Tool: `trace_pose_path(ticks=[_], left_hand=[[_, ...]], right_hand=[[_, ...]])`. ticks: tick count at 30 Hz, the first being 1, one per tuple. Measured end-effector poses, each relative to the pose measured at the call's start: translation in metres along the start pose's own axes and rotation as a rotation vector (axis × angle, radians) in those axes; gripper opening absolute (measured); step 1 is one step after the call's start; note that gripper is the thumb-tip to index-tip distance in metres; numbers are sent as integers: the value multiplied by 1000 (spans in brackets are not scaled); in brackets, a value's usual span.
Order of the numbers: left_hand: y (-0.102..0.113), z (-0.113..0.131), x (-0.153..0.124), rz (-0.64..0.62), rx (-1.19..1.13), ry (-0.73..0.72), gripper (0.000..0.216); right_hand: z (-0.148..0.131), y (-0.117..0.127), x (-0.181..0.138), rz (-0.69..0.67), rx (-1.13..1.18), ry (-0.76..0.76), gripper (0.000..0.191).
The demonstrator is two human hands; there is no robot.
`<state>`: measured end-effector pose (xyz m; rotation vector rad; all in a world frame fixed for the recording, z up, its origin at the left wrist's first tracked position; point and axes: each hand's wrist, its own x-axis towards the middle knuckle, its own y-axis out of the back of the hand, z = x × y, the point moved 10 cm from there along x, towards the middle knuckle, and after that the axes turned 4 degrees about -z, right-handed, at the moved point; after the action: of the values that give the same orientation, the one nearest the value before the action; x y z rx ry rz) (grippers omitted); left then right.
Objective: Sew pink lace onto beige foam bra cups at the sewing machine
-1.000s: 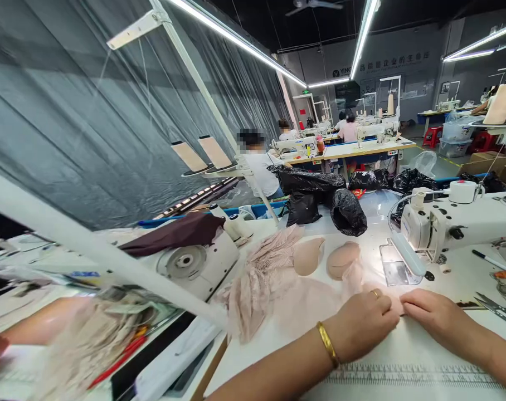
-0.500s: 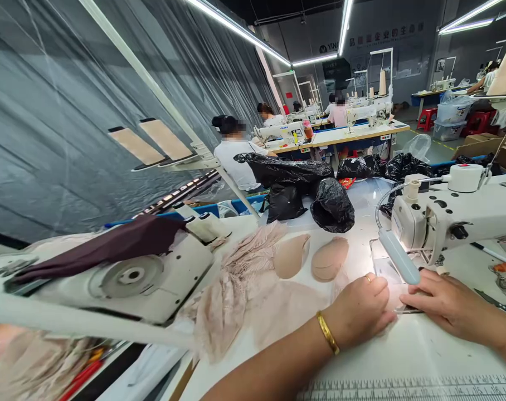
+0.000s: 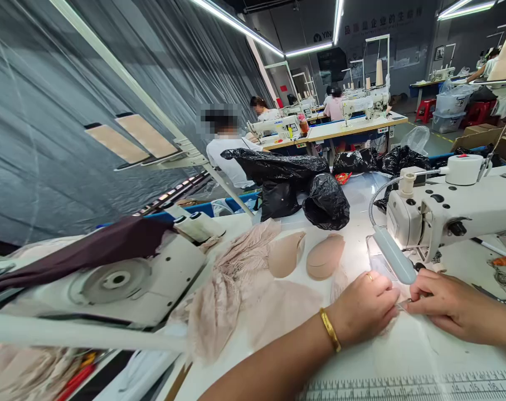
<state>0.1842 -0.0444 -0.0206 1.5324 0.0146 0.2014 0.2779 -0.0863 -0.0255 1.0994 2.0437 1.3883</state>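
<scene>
My left hand (image 3: 366, 307), with a ring and a gold bangle, is closed on a thin pale-pink fabric piece (image 3: 389, 327) beside the needle area of a white sewing machine (image 3: 466, 214). Opposite it, my right hand (image 3: 453, 305) has its thumb and fingers pinched close to the left fingertips. A small greyish, metallic-looking bit shows at the right fingertips, too small to name. A grey lamp head (image 3: 397, 259) hangs just above both hands and hides part of the needle area. Two beige moulded cups (image 3: 285, 256) lie left of the machine.
Crumpled pink lace (image 3: 225, 278) and sheer fabric (image 3: 282, 312) spread to the left. Black plastic bags (image 3: 326, 203) stand behind. A ruler strip (image 3: 412, 385) runs along the front edge. Another machine (image 3: 123, 284) with dark cloth (image 3: 89, 250) is at left. A person (image 3: 228, 159) sits beyond.
My right hand's fingers have gone from resting outstretched by the machine plate to a pinch. My left hand has shifted slightly towards it. The whole view has turned a little.
</scene>
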Motion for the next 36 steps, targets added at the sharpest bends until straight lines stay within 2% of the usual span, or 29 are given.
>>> trace_pose_path(ticks=[15, 19, 26, 31, 36], left_hand=[[2, 3, 0, 71, 44, -14, 18], [-1, 5, -1, 74, 58, -28, 21], [3, 6, 2, 131, 45, -76, 18], [-1, -2, 10, 125, 43, -79, 19], [-5, -11, 15, 104, 65, -47, 21]], right_hand=[[1, 6, 0, 19, 26, -16, 37], [10, 4, -1, 19, -12, -85, 31], [13, -1, -1, 67, -99, -96, 37], [20, -1, 0, 141, -111, -118, 32], [27, -5, 4, 122, -125, -159, 30]])
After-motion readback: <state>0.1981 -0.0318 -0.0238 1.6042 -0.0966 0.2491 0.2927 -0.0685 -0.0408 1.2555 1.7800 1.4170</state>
